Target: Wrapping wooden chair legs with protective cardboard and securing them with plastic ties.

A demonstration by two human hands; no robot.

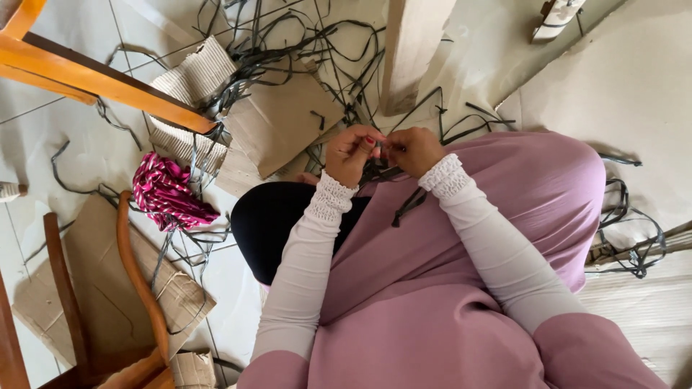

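My left hand (pixel 351 153) and my right hand (pixel 414 150) meet in front of me above my lap, fingertips pinched together on thin dark strips (pixel 380 171). A loose end of dark strip (pixel 408 205) hangs down onto the mauve cloth over my knees. Both wrists wear white sleeves with gathered cuffs. A tangle of the same dark strips (pixel 288 50) lies on the floor just beyond my hands.
Pieces of cardboard (pixel 277 126) lie on the tiled floor ahead. A pink-and-white striped cloth bundle (pixel 168 191) lies left. Orange wooden furniture rails (pixel 94 79) cross the upper left; curved wooden parts (pixel 140 281) lie at lower left. A pale wooden post (pixel 411 50) stands ahead. More dark strips (pixel 634 245) lie right.
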